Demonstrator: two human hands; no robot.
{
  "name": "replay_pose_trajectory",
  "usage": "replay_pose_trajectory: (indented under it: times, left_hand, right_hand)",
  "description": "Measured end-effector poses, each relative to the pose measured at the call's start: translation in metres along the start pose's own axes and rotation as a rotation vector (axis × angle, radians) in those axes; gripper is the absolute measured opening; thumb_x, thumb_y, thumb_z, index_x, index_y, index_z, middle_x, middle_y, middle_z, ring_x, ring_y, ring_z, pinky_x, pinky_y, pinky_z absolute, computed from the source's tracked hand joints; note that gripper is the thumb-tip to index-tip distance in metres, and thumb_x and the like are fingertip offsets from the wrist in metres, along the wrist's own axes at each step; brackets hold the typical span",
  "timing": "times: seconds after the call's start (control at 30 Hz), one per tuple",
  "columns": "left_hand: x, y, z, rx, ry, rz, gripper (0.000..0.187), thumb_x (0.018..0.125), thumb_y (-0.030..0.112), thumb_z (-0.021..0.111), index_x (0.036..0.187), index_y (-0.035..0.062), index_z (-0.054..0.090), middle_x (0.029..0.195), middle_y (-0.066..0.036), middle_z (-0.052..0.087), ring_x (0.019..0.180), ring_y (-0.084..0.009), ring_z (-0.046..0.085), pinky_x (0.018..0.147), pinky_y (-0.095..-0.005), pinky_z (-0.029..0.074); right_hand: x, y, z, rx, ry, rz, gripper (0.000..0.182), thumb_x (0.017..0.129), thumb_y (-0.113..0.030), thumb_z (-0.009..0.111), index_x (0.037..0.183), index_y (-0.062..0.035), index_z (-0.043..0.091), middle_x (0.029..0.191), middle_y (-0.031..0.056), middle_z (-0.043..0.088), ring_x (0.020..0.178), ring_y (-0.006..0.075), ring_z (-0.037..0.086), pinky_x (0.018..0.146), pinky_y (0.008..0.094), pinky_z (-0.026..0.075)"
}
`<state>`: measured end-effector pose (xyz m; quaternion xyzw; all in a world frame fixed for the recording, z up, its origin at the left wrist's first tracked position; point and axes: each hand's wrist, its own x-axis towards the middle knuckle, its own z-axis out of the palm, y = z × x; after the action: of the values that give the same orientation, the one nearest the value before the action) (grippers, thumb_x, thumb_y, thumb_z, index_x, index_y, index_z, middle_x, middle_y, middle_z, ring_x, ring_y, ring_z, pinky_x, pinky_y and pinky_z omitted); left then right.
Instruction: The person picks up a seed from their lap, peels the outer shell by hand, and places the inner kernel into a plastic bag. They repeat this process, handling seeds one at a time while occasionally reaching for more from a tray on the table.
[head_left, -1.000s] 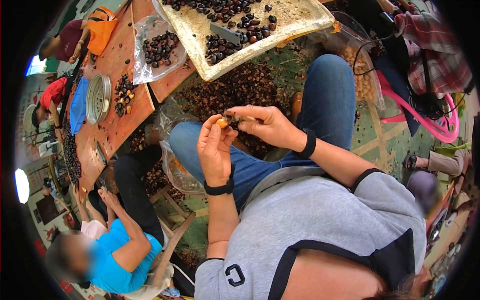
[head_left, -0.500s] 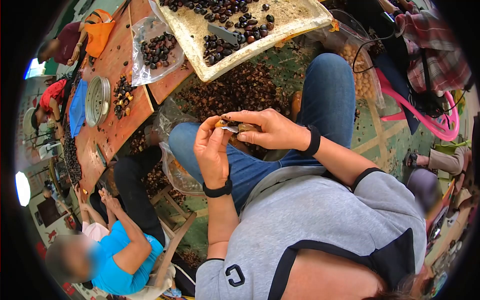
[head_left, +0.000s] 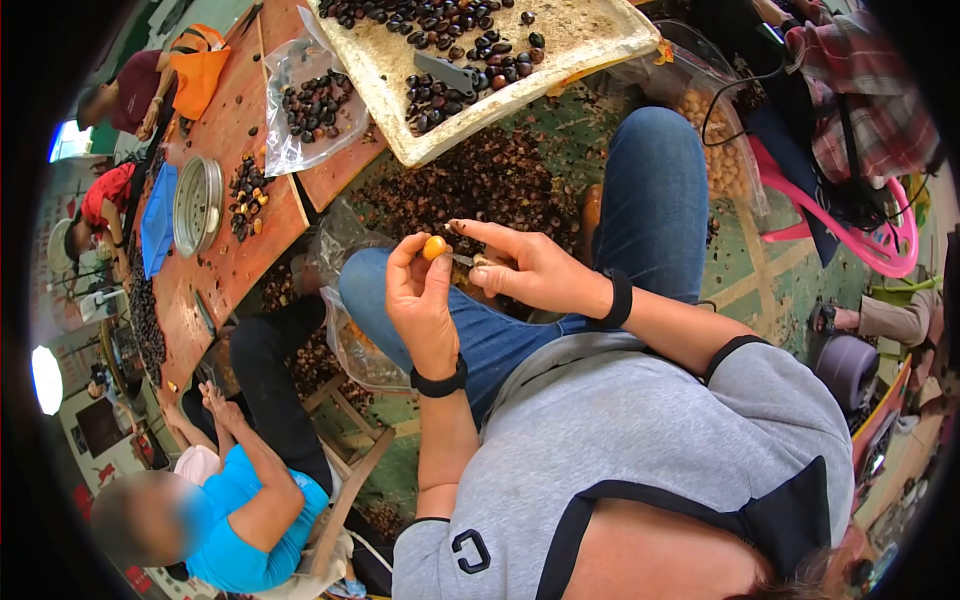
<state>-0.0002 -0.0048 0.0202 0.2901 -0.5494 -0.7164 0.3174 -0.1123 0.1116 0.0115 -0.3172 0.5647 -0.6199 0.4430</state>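
My left hand (head_left: 420,300) pinches a small, round, yellow-orange peeled nut (head_left: 434,248) between thumb and fingertips, above my lap. Just to its right, my right hand (head_left: 530,264) is closed round a small knife (head_left: 462,259). Its short blade points left at the nut, while most of the handle is hidden in my fingers. The right index finger is stretched out over the blade, with dark bits on its tip. Beneath both hands, a thick layer of dark shell scraps (head_left: 470,185) covers the floor.
A worn cream tray (head_left: 400,140) ahead holds dark nuts and a grey tool (head_left: 445,72). On the table (head_left: 240,275) are a plastic bag of nuts (head_left: 315,105), a metal sieve (head_left: 197,205) and a blue tray (head_left: 157,217). A co-worker in blue (head_left: 245,510) sits at left.
The yellow-orange nut now shows plainly at my left fingertips, where a dark piece and the blade partly covered it before. My right index finger has lifted slightly away from it.
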Motion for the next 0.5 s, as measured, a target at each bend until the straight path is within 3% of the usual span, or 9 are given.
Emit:
replay_pose_trajectory:
  times: [0.13, 0.4, 0.5]
  left_hand:
    - [0.001, -0.006, -0.004, 0.082, -0.018, 0.044, 0.028, 0.088, -0.004, 0.061, 0.116, -0.0019, 0.055, 0.110, -0.009, 0.059, 0.098, -0.0134, 0.060, 0.087, -0.0244, 0.049]
    - [-0.001, -0.002, 0.001, 0.177, -0.038, 0.152, 0.026, 0.087, -0.007, 0.062, 0.111, -0.0004, 0.056, 0.109, -0.006, 0.057, 0.099, -0.0120, 0.058, 0.086, -0.0229, 0.048]
    - [0.000, -0.002, 0.001, 0.186, -0.029, 0.140, 0.024, 0.085, -0.008, 0.063, 0.107, 0.0001, 0.056, 0.117, -0.004, 0.052, 0.097, -0.0101, 0.057, 0.086, -0.0229, 0.048]
  right_hand:
    - [-0.001, -0.002, 0.003, -0.090, 0.011, -0.056, 0.054, 0.091, -0.017, 0.060, 0.141, -0.0065, 0.042, 0.071, 0.0019, 0.058, 0.065, 0.0073, 0.053, 0.060, 0.0255, 0.046]
    - [0.000, 0.011, 0.008, 0.189, 0.047, -0.058, 0.046, 0.089, -0.012, 0.063, 0.134, -0.0105, 0.054, 0.067, -0.0043, 0.051, 0.062, 0.0033, 0.045, 0.058, 0.0222, 0.043]
    - [-0.002, 0.009, 0.008, 0.056, 0.077, -0.113, 0.044, 0.089, -0.012, 0.063, 0.132, -0.0119, 0.056, 0.065, -0.0045, 0.051, 0.062, 0.0028, 0.046, 0.058, 0.0218, 0.043]
